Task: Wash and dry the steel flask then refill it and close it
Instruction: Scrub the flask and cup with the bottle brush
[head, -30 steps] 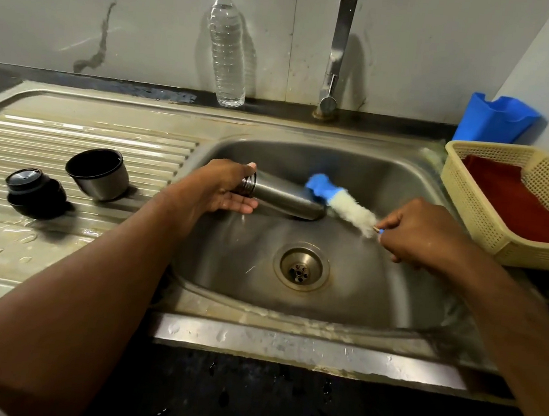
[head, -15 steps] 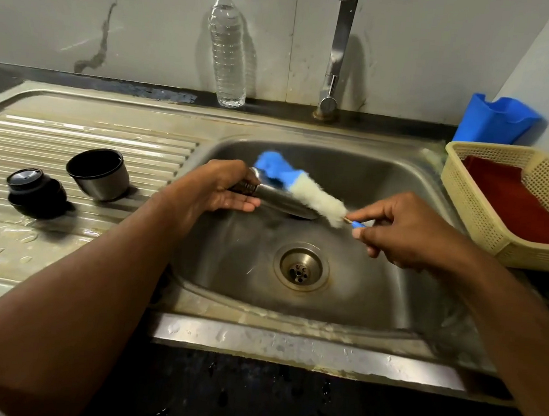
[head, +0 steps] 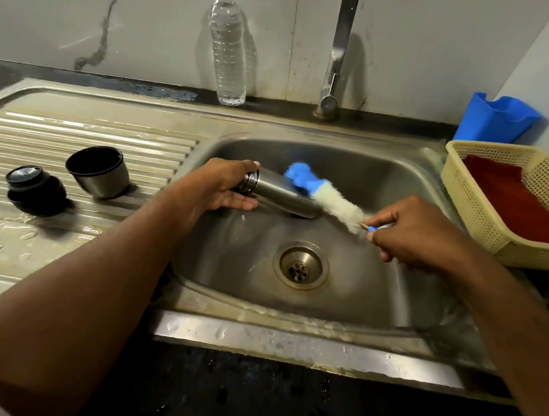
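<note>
Two hands busy: left hand (head: 221, 189) grips flask (head: 284, 193) neck; right hand (head: 411, 231) pinches brush (head: 321, 192) handle. Risk: wet steel slips, flask drops beneath both hands into sink (head: 391, 306).

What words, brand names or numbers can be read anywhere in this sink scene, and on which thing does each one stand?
No readable text shows anywhere.
Clear plastic water bottle with a teal cap: no label visible.
Steel flask held by the left hand: no marking visible.
Round black stopper on the drainboard: top too small to show any writing.
Blue plastic holder and cream plastic basket: plain.
</note>
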Demonstrator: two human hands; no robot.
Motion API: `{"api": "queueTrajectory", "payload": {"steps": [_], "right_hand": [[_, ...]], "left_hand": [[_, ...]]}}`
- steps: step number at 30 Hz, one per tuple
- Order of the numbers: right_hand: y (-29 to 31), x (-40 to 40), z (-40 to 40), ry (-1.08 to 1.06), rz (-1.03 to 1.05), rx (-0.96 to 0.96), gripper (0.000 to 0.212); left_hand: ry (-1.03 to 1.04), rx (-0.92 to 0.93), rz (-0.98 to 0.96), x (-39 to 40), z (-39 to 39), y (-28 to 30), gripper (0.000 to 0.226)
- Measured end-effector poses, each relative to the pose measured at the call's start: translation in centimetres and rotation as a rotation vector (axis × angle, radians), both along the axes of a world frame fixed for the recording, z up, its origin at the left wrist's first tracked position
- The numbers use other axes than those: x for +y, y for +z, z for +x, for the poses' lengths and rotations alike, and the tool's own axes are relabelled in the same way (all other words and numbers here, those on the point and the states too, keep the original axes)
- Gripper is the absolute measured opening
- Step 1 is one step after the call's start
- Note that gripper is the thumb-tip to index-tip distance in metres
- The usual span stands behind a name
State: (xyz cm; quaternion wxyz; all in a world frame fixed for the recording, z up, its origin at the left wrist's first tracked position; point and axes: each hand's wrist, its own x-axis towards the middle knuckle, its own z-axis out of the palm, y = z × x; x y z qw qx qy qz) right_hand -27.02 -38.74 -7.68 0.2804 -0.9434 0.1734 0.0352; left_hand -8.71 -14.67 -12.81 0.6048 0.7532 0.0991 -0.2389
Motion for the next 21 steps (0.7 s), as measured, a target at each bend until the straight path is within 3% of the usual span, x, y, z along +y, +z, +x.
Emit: {"api": "queueTrajectory", "payload": {"steps": [3,7,13,15,18,19,21], "right_hand": [[-0.1,-0.2,-0.1,-0.02,-0.09,-0.005,0.026],[-0.3,0.7,0.1,0.09,0.218,-0.05,0.026],[0.1,-0.2,-0.2,-0.045,-0.174,0.081,0.024],[-0.3,0.1,0.0,-0.005,-0.092,0.03,0.023],[-0.4,0.7,0.0,0.076,0.221,-0.059,0.024],[-0.3,0.8,0.0,0.076,0.257,-0.059,0.025],[-0.2,0.3,0.1,0.029,0.137,-0.019,0.024]], "left_hand": [[0.033,-0.042,-0.016,-0.1,-0.2,0.0,0.043],[0.042,-0.037,-0.01,-0.3,-0.6,0.5,0.038],[0.022,-0.036,-0.028,0.0,-0.6,0.7,0.027],[0.022,-0.042,-0.03,0.0,-0.5,0.6,0.031],[0.005,-0.032,-0.031,0.0,-0.4,0.5,0.034],[-0.002,-0.025,-0.025,-0.1,-0.4,0.4,0.033],[-0.015,-0.021,0.002,-0.1,-0.5,0.4,0.028]]}}
